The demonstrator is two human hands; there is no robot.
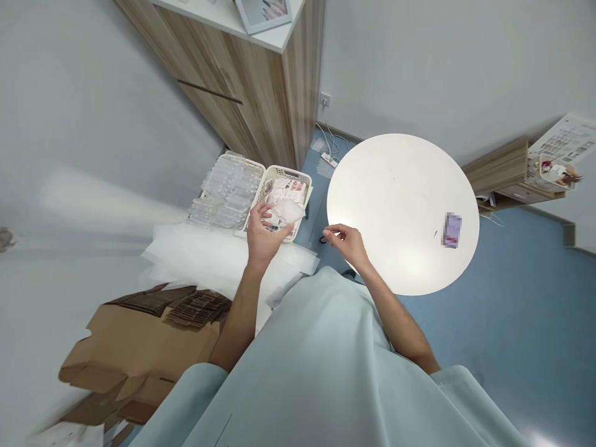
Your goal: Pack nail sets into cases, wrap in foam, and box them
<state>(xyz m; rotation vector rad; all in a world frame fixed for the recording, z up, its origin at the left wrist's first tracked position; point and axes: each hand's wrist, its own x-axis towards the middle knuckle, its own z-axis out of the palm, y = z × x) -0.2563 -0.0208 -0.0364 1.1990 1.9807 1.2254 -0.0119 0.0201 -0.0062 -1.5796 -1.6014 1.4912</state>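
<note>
The left hand (263, 239) is over a cream plastic basket (298, 173) with perforated walls, its fingers spread wide around a small, milky, see-through bag (290, 210). The bag lies between thumb and fingers, above the basket's contents; whether they grip it, I cannot tell. The right hand (349, 243) is beside the edge of a round, smooth white surface (395, 192), its thumb and fingertips drawn narrowly together; anything thin between them cannot be made out.

Pale packets (297, 186) with red print fill the basket. Just beside it, a second cream basket (256, 164) bears a heap of clear, glossy plastic packaging (228, 186). Nearer the person are loose, frosted, translucent sheets (205, 251), then flat brown cardboard (149, 335) with cut flaps and folded edges. A cabinet (233, 68) with streaky wood grain and a white top carries a pale-framed picture (264, 13).

On the round surface, a purple oblong item (452, 230) is broken into blocks, so no label shows. The packets' red lettering and the chart (565, 139) at far right are too small to read.
</note>
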